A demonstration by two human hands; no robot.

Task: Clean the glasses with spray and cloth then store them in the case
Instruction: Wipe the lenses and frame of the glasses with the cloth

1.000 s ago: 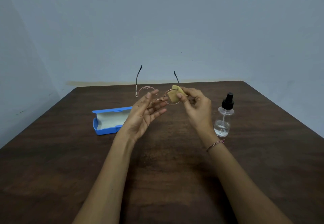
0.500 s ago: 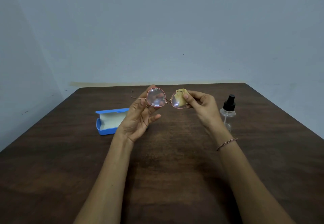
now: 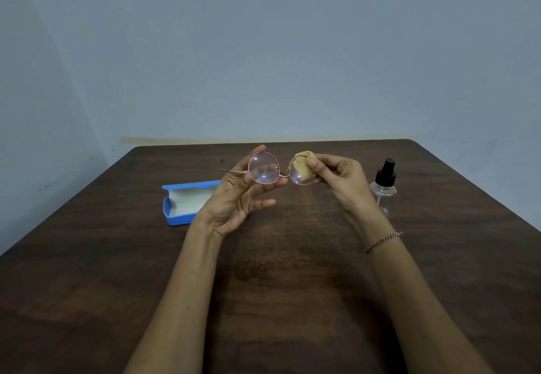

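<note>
Round glasses with a thin pink metal frame are held up above the table, lenses facing me. My left hand grips them at the left lens and temple. My right hand pinches a small tan cloth folded over the right lens, thumb in front. An open blue case with a pale lining lies on the table behind my left hand. A clear spray bottle with a black pump top stands upright to the right, partly hidden by my right wrist.
Everything sits on a dark brown wooden table against a pale blue-grey wall. The table's far edge runs just behind the hands. A beaded bracelet circles my right wrist.
The glasses have been turned from temples pointing up to lenses facing me. Both hands stay on them, the cloth still on the right lens; the view shifted slightly.
</note>
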